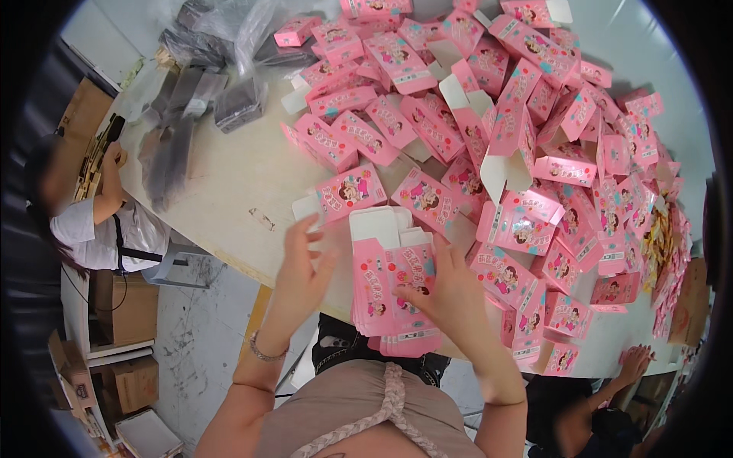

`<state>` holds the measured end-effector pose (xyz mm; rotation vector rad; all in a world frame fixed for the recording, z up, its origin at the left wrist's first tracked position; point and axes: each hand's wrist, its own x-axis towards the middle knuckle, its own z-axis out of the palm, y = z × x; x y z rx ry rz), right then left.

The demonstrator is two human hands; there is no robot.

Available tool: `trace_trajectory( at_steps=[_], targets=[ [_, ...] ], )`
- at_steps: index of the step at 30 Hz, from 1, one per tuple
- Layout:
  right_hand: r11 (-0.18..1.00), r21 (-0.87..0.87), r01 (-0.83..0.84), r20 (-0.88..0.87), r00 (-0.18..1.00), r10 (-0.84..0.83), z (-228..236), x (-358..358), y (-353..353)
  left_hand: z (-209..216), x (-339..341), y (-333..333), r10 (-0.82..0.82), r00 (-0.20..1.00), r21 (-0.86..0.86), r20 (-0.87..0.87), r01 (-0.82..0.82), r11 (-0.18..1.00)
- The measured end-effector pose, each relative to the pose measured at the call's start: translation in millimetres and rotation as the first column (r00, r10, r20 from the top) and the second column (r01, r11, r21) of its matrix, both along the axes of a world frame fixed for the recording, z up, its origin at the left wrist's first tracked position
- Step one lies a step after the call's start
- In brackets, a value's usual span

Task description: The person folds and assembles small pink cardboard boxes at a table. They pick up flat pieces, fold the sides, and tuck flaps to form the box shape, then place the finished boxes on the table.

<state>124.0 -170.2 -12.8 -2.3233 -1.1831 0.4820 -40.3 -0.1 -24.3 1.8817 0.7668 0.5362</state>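
A stack of flattened pink cartons (pixel 376 275) with white end flaps lies at the near table edge, right in front of me. My right hand (pixel 452 296) grips its right side, thumb across the printed top and the other fingers round the far right edge. To the left of the stack, my left hand (pixel 300 269) is raised with its fingers apart and nothing in it. Just beyond that hand lies a folded-up pink box (pixel 351 192) with a white flap sticking out at its left.
A large heap of pink boxes (pixel 435 126), some with open flaps, covers the table's far and right parts. Clear plastic wrapping (pixel 172 137) lies far left. One person (pixel 114 221) sits at left; another person's hands (pixel 635 362) rest at right. Cardboard boxes (pixel 130 385) fill shelves at left.
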Motion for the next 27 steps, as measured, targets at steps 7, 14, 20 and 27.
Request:
trace_trajectory(
  at_steps=[7,14,20,27],
  targets=[
    [0.942,0.082,0.325,-0.406,0.874,-0.267,-3.2,15.7,-12.6,-3.4,21.5,-23.9,-0.078,0.997,0.339,0.004,0.071,0.938],
    [0.859,0.472,-0.197,0.094,0.98,0.173,57.9,-2.1,-15.4,21.8,70.9,-30.6,-0.008,0.816,-0.546,0.578,0.395,0.739],
    [0.843,0.528,0.105,-0.26,0.965,0.043,57.6,6.5,-7.7,55.7,88.9,-33.0,-0.202,0.779,-0.529,0.594,0.568,0.631],
    [0.604,0.797,-0.009,0.02,1.0,-0.011,27.4,26.0,-0.5,34.7,84.1,-60.9,-0.367,0.807,-0.046,0.462,0.435,0.899]
  ],
)
